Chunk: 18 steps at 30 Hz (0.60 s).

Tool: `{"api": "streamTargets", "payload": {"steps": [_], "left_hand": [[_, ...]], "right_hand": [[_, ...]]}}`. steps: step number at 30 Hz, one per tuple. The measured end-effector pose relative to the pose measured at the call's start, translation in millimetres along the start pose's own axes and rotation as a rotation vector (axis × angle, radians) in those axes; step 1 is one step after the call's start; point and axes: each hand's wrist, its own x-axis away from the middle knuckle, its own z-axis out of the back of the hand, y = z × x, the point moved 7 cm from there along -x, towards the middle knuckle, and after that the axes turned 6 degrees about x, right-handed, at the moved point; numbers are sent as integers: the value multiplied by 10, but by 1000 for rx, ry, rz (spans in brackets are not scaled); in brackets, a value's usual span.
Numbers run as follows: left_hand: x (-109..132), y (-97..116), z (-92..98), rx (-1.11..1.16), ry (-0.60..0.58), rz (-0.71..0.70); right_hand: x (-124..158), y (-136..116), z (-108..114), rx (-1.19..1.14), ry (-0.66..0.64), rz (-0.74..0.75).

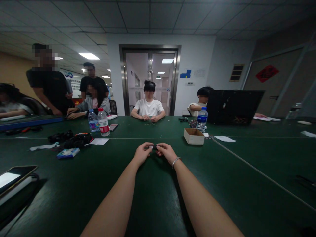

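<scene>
My left hand and my right hand meet over the dark green table, both arms stretched forward. Their fingers are curled together and pinch a small dark object between them; it is too small to name. A thin bracelet circles my right wrist.
An open cardboard box sits to the right, two water bottles to the left, another bottle by a black laptop. Dark gear and a phone lie at left. Several people sit or stand across the table.
</scene>
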Motion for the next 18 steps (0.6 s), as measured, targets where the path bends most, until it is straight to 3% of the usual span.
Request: {"api": "streamTargets", "payload": {"steps": [12,18], "left_hand": [[-89,-199,61,-115,71,90],[-20,-76,35,45,37,56]], "right_hand": [[5,-14,-9,16,-20,27],[18,-32,4,16,-8,14]]}}
